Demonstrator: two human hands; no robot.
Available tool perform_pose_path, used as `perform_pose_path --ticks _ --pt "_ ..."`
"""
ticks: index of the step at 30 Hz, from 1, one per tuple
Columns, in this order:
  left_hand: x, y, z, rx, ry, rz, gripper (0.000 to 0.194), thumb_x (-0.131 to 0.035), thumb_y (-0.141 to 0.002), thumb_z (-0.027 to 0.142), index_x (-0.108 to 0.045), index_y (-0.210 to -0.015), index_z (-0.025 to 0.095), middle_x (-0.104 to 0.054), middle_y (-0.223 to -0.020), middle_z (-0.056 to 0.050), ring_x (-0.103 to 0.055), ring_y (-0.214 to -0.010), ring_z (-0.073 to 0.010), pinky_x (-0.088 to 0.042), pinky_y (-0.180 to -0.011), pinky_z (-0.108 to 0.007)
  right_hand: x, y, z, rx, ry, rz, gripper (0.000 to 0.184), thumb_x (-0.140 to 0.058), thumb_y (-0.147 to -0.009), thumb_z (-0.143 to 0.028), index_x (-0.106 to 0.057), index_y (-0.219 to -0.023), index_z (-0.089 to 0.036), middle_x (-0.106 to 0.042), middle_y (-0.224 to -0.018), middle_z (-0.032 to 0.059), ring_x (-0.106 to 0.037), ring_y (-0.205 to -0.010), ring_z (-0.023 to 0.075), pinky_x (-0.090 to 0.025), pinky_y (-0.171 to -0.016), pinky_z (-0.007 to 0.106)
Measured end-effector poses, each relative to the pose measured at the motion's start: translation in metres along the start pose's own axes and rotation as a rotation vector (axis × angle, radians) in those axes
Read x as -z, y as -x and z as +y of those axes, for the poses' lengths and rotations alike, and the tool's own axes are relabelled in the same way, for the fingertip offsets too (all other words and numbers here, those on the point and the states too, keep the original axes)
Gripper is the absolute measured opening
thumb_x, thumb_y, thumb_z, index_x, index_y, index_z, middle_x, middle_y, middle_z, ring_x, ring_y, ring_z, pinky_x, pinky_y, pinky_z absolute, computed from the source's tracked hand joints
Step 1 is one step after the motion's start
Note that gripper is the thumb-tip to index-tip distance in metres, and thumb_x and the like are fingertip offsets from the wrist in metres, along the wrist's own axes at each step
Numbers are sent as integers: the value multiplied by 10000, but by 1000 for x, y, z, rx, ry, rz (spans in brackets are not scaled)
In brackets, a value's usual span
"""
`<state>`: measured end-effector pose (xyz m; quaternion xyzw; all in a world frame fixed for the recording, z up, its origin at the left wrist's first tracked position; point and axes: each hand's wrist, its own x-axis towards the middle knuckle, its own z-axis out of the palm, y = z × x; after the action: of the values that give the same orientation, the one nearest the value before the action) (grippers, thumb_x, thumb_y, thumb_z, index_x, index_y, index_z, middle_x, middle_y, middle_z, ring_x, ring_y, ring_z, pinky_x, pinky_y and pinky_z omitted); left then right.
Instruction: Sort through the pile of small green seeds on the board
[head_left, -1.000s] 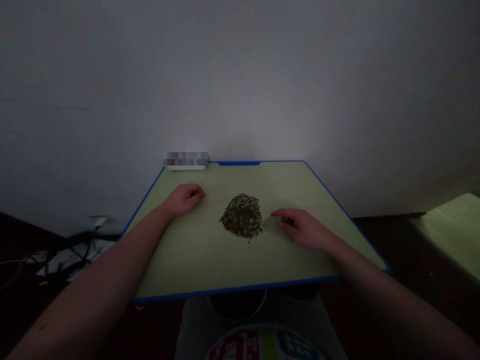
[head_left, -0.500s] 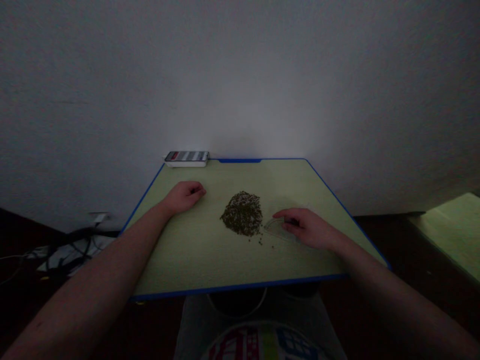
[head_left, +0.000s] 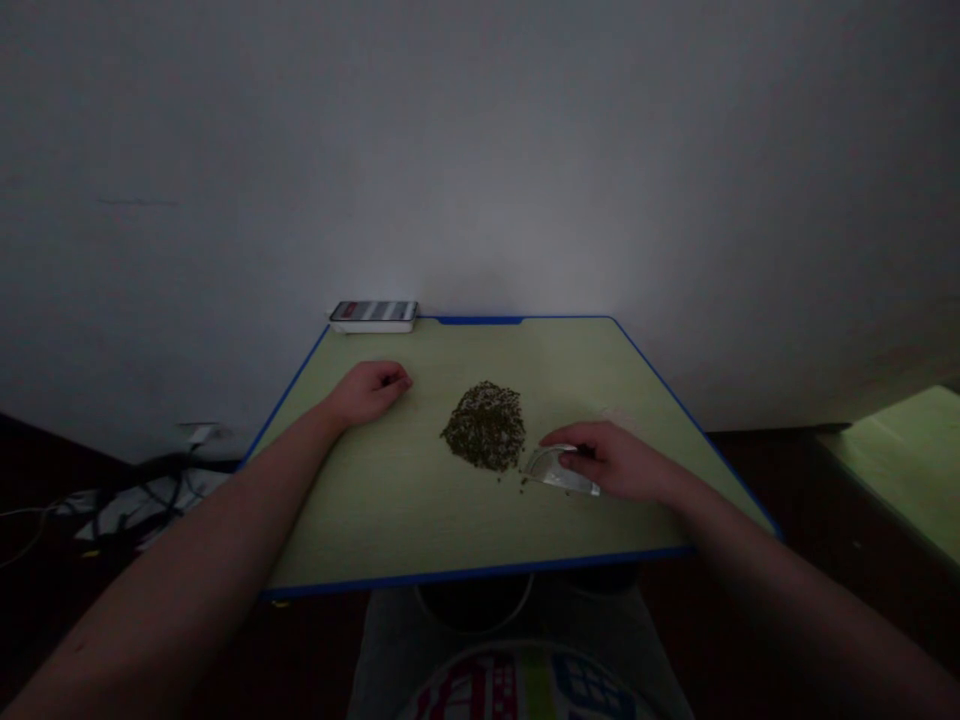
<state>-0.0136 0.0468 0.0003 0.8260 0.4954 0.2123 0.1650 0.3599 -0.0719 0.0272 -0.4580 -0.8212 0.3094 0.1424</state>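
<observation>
1 see-through, rounded container (head_left: 553,468) lies low and tilted on the bench (head_left: 390,530), right of centre in the frame; glare hides whether grains sit inside it. Its curved rim faces the pile of small grains (head_left: 486,428) at the centre of the frame. The right hand (head_left: 600,460) holds the container, fingers narrow, thumb and forefinger closed on its far part. Under the bench's near edge, at bottom centre, a round-rimmed vessel (head_left: 474,631) shows; its inside is too dark to read. The grains look dull olive to brown, spread in a low, uneven mound, with a few strays at its lower right. The left hand (head_left: 371,392) rests left of the pile, well apart, fingers curled narrow; I cannot tell if they hold anything. At upper left, 1 phone (head_left: 373,311) lies on a white box (head_left: 373,327).
</observation>
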Motion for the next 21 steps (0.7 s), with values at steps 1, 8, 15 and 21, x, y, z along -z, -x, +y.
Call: perform_pose_path --ticks 1,8,15,21 --pt "0 0 0 3 -3 2 330 -464 -830 439 -609 -734 159 -536 -608 7 -483 -598 -135 -359 -573 -255 0 1 0 1 -8 -3 324 -503 -853 -210 -658 -1137 -187 -707 -1051 68 -649 -899 195 -495 -798 329" --pt "0 1 1 9 4 -5 350 -450 -835 457 -607 -736 160 -545 -609 7 -486 -596 -136 -362 -564 -252 -2 3 0 -24 -38 42 319 -528 -842 -233 -665 -1128 -194 -709 -1055 69 -650 -923 207 -503 -818 346" --pt "0 0 2 17 3 -7 345 -453 -831 450 -603 -724 159 -520 -589 13 -474 -576 -130 -347 -543 -247 -3 4 -5 -23 -3 33 318 -529 -838 -215 -668 -1124 -197 -715 -1008 66 -649 -864 205 -502 -786 345" --pt "0 1 1 20 16 -4 342 -453 -828 450 -606 -732 160 -523 -599 12 -475 -586 -133 -353 -554 -251 -6 11 -6 -16 -19 62 301 -519 -845 -197 -662 -1110 -188 -706 -1036 72 -641 -891 208 -498 -797 350"
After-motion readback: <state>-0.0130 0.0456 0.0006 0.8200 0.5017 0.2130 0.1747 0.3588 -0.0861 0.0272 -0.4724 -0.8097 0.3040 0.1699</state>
